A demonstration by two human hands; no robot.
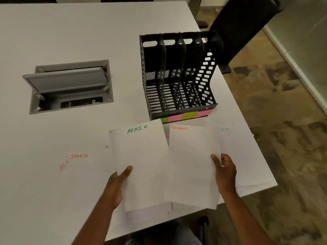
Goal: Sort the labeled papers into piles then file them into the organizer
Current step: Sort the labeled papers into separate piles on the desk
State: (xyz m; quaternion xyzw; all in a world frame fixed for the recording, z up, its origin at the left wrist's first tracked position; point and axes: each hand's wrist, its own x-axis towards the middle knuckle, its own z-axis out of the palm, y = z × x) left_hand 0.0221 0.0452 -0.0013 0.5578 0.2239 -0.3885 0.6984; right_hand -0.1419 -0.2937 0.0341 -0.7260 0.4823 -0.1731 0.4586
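The black organizer (178,76) stands on the white table (70,32). Its slots have no papers in them. Green and pink sticky notes (187,116) run along its front, but their words are too small to read. The left hand (115,187) pinches the ADMIN paper (141,161) with its thumb on top. The right hand (225,175) pinches the FINANCE paper (192,165) the same way. Both sheets are just in front of the organizer. More papers lie under them, mostly hidden; one at the right shows only "IN" (225,129). The SPORTS papers (77,174) lie to the left. A gray box (70,85) set in the table has its lid up.
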